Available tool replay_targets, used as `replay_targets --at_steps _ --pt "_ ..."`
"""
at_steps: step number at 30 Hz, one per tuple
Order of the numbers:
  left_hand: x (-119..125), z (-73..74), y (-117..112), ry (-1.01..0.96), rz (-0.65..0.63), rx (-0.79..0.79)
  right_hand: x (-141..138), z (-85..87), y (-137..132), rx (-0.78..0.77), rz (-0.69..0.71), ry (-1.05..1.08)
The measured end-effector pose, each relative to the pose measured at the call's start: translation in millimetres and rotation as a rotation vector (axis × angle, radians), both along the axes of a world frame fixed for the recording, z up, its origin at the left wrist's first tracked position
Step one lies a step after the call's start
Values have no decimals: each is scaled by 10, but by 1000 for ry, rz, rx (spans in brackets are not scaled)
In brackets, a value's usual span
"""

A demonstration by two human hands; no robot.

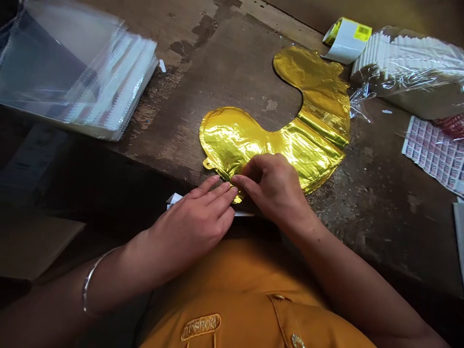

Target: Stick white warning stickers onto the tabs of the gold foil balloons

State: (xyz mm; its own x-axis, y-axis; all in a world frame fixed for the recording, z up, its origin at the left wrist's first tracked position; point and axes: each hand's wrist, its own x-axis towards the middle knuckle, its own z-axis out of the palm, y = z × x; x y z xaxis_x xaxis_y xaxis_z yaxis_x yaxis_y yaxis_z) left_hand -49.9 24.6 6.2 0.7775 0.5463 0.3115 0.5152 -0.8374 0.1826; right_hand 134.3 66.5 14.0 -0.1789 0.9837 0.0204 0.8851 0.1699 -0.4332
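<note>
A flat gold foil balloon (308,116) lies on the worn wooden table (384,212), curving in a wide bend, with a small tab (207,164) at its lower left. My right hand (270,191) pinches the balloon's lower edge between its fingers and thumb. My left hand (194,222), with a metal bangle (89,280) on its wrist, comes in from the other side. Its fingertips meet the same foil edge, and the thumb is hidden. A small fold of foil shows just below my fingers.
A stack of clear plastic bags (83,72) sits at the table's far left. A white label roll (346,41) with a yellow barcode and a plastic-wrapped white pleated stack (406,63) lie top right. A printed label sheet (435,154) lies to the right.
</note>
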Motion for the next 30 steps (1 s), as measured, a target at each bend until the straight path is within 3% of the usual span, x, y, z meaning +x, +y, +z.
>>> replay_targets --at_steps 3,6,7,9,12,15,21,23,26,30 --pt "11 -5 -2 -1 6 -1 53 -54 54 68 -80 -71" --pt "19 -13 1 8 16 -3 144 -57 47 253 -170 -164" --pt "18 -15 2 8 17 -2 170 -39 17 331 -140 -177" --pt "10 -18 -1 2 19 0 204 6 -80 417 92 -165" --pt "-21 -13 -28 8 33 -27 215 32 -241 328 463 -110" --pt "-59 4 -83 35 91 -60 222 -36 -320 254 519 -98" --pt "-78 62 -174 41 210 -49 226 -149 -249 361 525 -12" --pt "-52 109 -185 32 277 -13 226 -106 -182 280 435 99" --pt "10 197 -186 35 363 29 248 -7 -49 4 275 309" --pt "93 269 -143 38 249 0 286 87 134 -320 117 541"
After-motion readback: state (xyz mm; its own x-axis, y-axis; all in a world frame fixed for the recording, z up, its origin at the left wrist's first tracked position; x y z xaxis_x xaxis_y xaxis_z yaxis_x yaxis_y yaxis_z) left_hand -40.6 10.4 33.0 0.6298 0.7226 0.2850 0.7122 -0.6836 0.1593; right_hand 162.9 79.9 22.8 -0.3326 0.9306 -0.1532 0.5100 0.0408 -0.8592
